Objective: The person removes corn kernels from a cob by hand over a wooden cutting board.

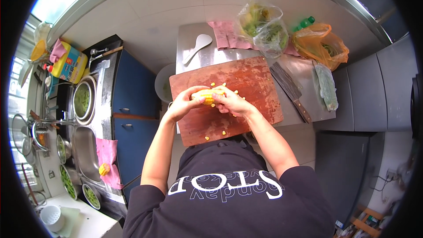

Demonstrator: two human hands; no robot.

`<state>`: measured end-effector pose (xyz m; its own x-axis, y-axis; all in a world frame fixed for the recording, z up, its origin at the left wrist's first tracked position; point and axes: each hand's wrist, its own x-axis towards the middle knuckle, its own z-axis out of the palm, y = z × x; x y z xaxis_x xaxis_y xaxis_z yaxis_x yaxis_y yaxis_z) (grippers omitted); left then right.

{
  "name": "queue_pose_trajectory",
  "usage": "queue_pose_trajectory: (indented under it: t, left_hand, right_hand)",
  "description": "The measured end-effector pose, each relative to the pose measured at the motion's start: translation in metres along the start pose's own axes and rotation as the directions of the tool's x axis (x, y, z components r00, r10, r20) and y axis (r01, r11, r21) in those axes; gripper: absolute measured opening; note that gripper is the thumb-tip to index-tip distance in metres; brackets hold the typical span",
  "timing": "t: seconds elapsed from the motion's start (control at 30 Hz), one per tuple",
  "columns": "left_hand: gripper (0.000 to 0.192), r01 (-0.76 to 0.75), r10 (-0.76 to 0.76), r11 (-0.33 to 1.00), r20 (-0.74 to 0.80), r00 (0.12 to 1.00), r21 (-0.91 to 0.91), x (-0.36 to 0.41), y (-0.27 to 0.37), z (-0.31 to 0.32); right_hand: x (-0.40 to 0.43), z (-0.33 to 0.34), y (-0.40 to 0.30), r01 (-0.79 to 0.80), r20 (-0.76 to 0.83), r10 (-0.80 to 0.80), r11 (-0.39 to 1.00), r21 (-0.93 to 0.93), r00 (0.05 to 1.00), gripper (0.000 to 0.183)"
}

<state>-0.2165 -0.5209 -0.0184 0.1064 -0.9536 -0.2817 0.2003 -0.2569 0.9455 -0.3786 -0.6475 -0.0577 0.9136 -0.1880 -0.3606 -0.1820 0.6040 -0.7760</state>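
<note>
Between my two hands is a piece of corn cob [208, 96] with rows of yellow kernels. My left hand [185, 100] grips its left end, fingers over the top and thumb along the near side. On the cob's right end rests my right hand [233, 100], its thumb pressed against the kernels and its other fingers curled. Both hands are above a worn reddish wooden cutting board [257, 86]. Several loose corn kernels [224, 133] lie scattered on the board, some around the hands and others near its front edge.
Right of the board lies a cleaver [290, 91] on the metal table [322, 114]. Behind it are a white rice paddle [200, 47], a clear bag of vegetables [264, 26] and an orange bag [322, 44]. A sink [87, 152] stands at left, with another corn piece [104, 169] on a pink cloth.
</note>
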Motion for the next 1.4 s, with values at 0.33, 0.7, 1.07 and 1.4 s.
queue_pose_trajectory:
  t: [0.33,0.7,1.07,1.4]
  left_hand:
    - [0.049,0.032,-0.029,0.996,0.037,0.999,-0.088,0.007,-0.015,-0.005]
    - [0.039,-0.103,0.117,0.98,-0.076,0.99,0.172,0.018,0.0,-0.004]
    - [0.032,-0.094,0.128,0.972,-0.154,0.98,0.214,0.027,-0.015,-0.005]
    - [0.034,-0.064,0.091,0.985,-0.171,0.981,0.158,0.026,-0.006,-0.002]
  right_hand:
    - [0.0,-0.007,0.002,-0.01,-0.005,0.01,0.999,-0.032,1.0,0.032]
    - [0.005,-0.003,-0.011,0.157,-0.068,-0.19,0.931,-0.331,0.979,0.037]
    - [0.014,0.005,-0.001,0.096,-0.135,-0.163,0.91,-0.402,0.977,0.04]
    - [0.011,0.009,-0.011,0.11,-0.111,-0.169,0.906,-0.409,0.979,0.043]
